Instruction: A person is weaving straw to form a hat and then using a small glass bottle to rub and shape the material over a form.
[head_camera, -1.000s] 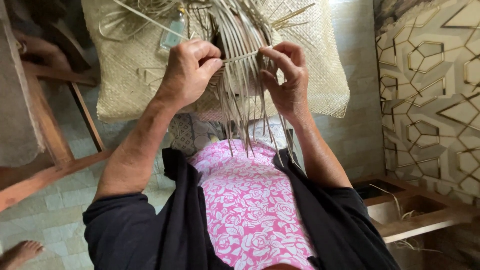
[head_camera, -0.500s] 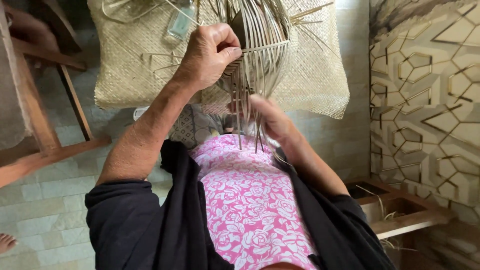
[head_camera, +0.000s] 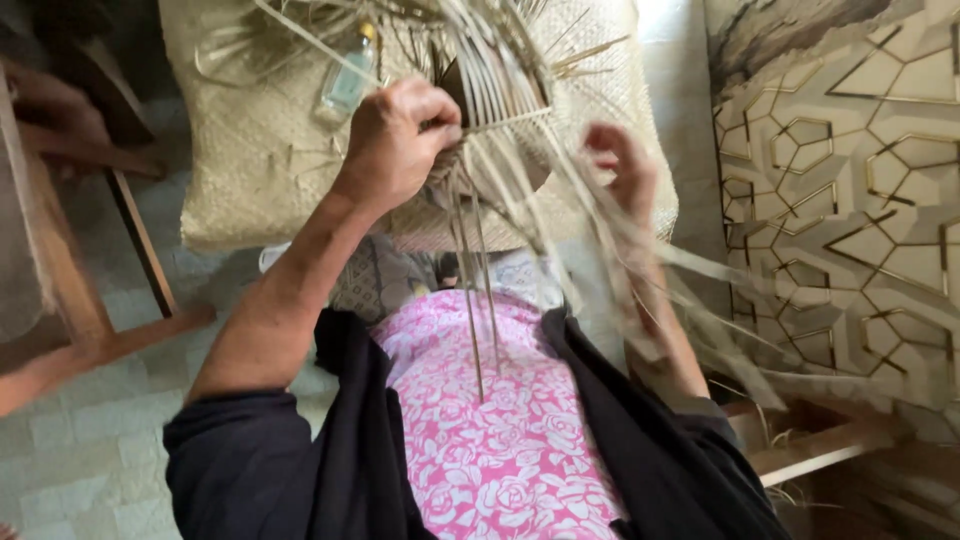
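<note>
This looks like a home used as a small weaving workplace rather than a factory or shop. The floor (head_camera: 70, 440) is laid with pale tiles, a plain wooden frame (head_camera: 70, 300) stands at the left, and a cushion with a gold geometric pattern (head_camera: 850, 200) sits at the right. A large woven mat (head_camera: 270, 170) lies spread ahead with loose pale strips (head_camera: 480, 250) trailing from a half-made basket (head_camera: 500, 90), and a small clear bottle (head_camera: 348, 80) rests on the mat.
</note>
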